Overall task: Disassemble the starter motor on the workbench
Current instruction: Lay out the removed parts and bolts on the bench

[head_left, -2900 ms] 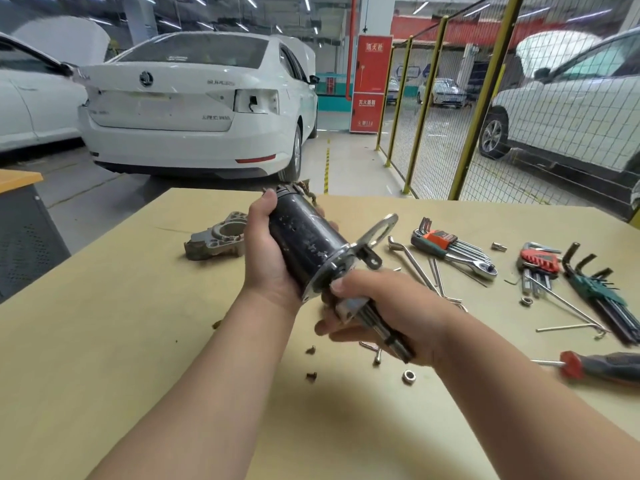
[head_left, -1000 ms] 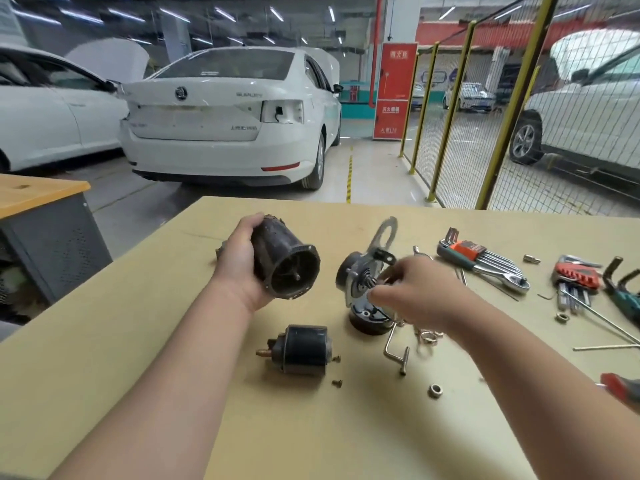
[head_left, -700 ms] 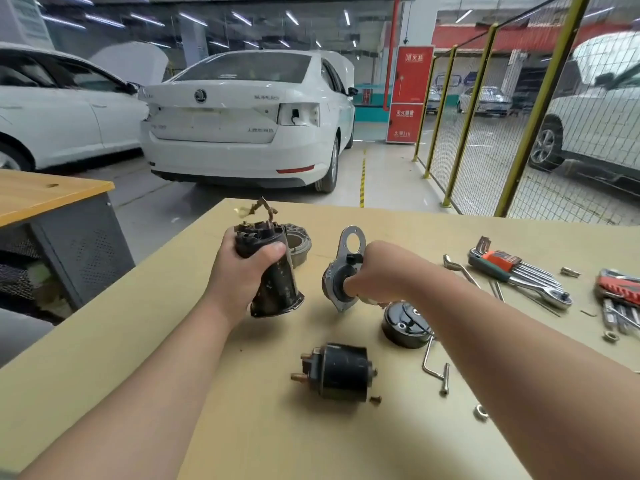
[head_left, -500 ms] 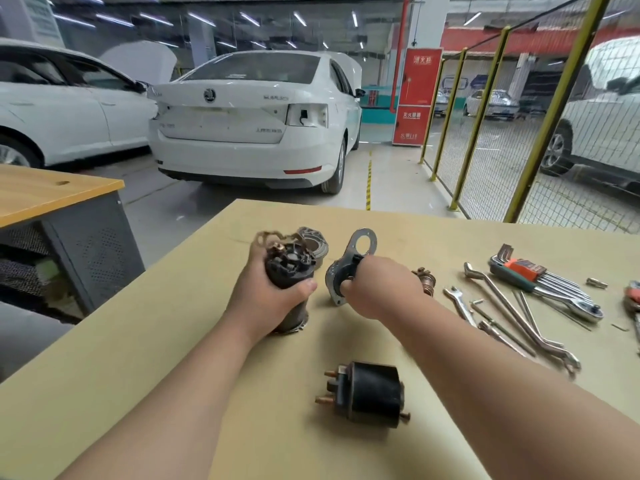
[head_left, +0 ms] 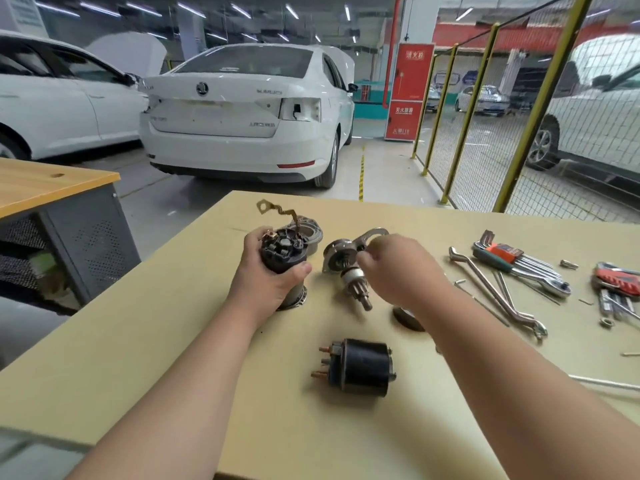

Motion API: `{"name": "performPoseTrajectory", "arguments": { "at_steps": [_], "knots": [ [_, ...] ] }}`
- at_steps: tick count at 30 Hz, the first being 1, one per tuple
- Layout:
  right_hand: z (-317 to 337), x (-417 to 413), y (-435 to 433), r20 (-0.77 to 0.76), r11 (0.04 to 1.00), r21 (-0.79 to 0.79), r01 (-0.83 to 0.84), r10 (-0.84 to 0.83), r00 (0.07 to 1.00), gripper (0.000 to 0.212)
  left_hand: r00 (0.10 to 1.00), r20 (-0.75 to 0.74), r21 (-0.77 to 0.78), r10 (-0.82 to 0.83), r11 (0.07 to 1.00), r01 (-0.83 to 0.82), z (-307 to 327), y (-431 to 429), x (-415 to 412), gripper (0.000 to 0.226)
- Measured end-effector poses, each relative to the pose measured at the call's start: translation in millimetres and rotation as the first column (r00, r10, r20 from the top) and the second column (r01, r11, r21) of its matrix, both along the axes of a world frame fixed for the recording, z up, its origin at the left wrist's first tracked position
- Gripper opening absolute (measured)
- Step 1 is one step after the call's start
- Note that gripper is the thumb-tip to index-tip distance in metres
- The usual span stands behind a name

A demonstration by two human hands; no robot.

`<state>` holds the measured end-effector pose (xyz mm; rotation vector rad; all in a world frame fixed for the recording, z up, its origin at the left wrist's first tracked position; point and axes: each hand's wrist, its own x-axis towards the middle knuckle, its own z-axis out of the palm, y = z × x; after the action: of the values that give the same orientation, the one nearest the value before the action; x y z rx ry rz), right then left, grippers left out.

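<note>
My left hand (head_left: 268, 282) grips the black motor body (head_left: 284, 261) upright on the workbench (head_left: 138, 358), its brush end with a copper lead facing up. To its right lies the silver end plate with the pinion shaft (head_left: 346, 268), tilted toward me. My right hand (head_left: 398, 268) is over that piece with curled fingers at its bracket; whether they pinch it is hidden. The black solenoid (head_left: 360, 367) lies nearer me. A grey housing (head_left: 310, 235) sits behind the motor body.
Hex key sets (head_left: 512, 259), a ratchet and a bent wrench (head_left: 498, 292) lie to the right, with a red-handled tool set (head_left: 616, 280) and small nuts. A dark cap (head_left: 407, 318) shows under my right forearm. White cars and a yellow mesh fence stand beyond the bench.
The motor body has been separated from the end plate and shaft since the first frame. My left hand stood the body upright; the end plate piece now lies with its shaft toward me.
</note>
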<state>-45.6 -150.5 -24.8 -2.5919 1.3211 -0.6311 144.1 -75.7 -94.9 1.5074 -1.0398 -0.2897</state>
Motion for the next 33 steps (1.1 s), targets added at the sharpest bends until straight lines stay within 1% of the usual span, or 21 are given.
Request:
{"name": "performPoseTrajectory", "arguments": {
  "at_steps": [1,2,3,5,6,7,8,9,10,11,13,14,15,17,20,24,26,28,30,31,33],
  "knots": [
    [-1.7,-12.3,13.0,0.069,0.997,-0.035,-0.069,0.071,0.995,0.029,1.000,0.007,0.002,0.018,1.000,-0.018,-0.1,1.5,-1.6,0.068],
    [-4.8,-23.9,29.8,0.105,0.983,-0.032,-0.179,0.182,0.978,0.039,0.999,0.022,0.009,0.038,0.999,-0.038,0.3,2.6,-3.1,0.065],
    [-9.1,-33.8,48.3,0.074,0.956,0.001,-0.295,0.294,0.953,0.054,0.998,0.038,0.016,0.058,0.998,-0.059,1.3,2.9,-5.1,0.061],
    [-24.0,-40.5,76.0,-0.168,0.918,0.054,-0.392,0.396,0.903,0.077,0.995,0.057,0.031,0.085,0.996,-0.087,2.4,3.8,-7.7,0.054],
    [-32.2,-39.4,82.3,-0.292,0.920,0.025,-0.392,0.382,0.877,0.077,0.995,0.057,0.037,0.087,0.995,-0.089,2.6,4.8,-8.1,0.051],
    [-38.3,-35.1,84.0,-0.355,0.926,-0.035,-0.375,0.339,0.871,0.069,0.995,0.058,0.047,0.086,0.995,-0.089,2.5,6.7,-7.2,0.048],
    [-40.7,-29.4,83.3,-0.341,0.932,-0.089,-0.352,0.303,0.890,0.058,0.995,0.060,0.061,0.083,0.994,-0.087,2.4,9.4,-5.6,0.047],
    [-40.2,-24.7,82.0,-0.293,0.938,-0.114,-0.327,0.283,0.913,0.049,0.995,0.063,0.074,0.081,0.994,-0.086,2.1,12.8,-3.2,0.047],
    [-40.3,-20.6,77.6,-0.197,0.953,-0.098,-0.287,0.265,0.944,0.044,0.994,0.065,0.082,0.083,0.993,-0.088,1.8,16.4,0.1,0.047],
    [-40.1,-16.9,71.9,-0.049,0.969,-0.027,-0.245,0.243,0.969,0.042,0.994,0.064,0.081,0.091,0.992,-0.096,1.2,19.5,3.8,0.048],
    [-36.8,-7.0,57.7,0.277,0.967,0.155,-0.200,0.152,0.949,0.043,0.990,0.062,0.073,0.127,0.989,-0.131,0.2,25.2,10.9,0.049],
    [-35.2,0.5,49.8,0.374,0.959,0.198,-0.202,0.116,0.920,0.046,0.988,0.055,0.066,0.145,0.987,-0.148,-0.3,27.2,13.6,0.050],
    [-33.8,8.8,43.1,0.424,0.953,0.225,-0.203,0.092,0.901,0.051,0.986,0.042,0.056,0.159,0.985,-0.161,-0.6,28.6,16.0,0.051],
    [-34.0,25.7,35.0,0.446,0.937,0.282,-0.206,0.062,0.893,0.059,0.985,0.022,0.041,0.171,0.984,-0.172,-1.7,29.9,19.4,0.053],
    [-49.3,44.2,31.4,0.383,0.919,0.330,-0.214,0.077,0.920,0.065,0.986,0.022,0.019,0.168,0.986,-0.168,-2.7,31.2,21.3,0.046],
    [-55.7,49.1,32.3,0.309,0.940,0.290,-0.178,0.084,0.947,0.072,0.993,-0.054,0.016,0.107,0.994,-0.106,-7.3,29.5,23.6,0.043],
    [-47.3,37.1,26.9,0.313,0.964,0.220,-0.151,0.077,0.947,0.073,0.992,-0.088,0.011,0.088,0.996,-0.087,-10.1,29.3,25.3,0.050],
    [-36.3,9.5,14.3,0.256,0.995,0.063,-0.076,0.058,0.965,0.055,0.991,-0.111,0.014,0.071,0.997,-0.070,-10.7,29.0,24.7,0.062],
    [-27.0,-25.8,-3.2,-0.003,0.997,-0.077,0.006,-0.007,1.000,0.046,0.989,-0.130,0.020,0.077,0.997,-0.075,-8.9,29.5,23.7,0.073],
    [-24.7,-41.5,-10.8,-0.160,0.995,-0.092,0.027,-0.041,0.986,0.048,0.986,-0.142,0.018,0.083,0.997,-0.081,-7.6,29.7,22.7,0.076],
    [-26.2,-61.5,-20.0,-0.372,1.000,-0.009,0.029,-0.030,0.928,0.057,0.981,-0.169,0.009,0.093,0.996,-0.092,-6.2,30.8,20.1,0.080]
  ]
}}
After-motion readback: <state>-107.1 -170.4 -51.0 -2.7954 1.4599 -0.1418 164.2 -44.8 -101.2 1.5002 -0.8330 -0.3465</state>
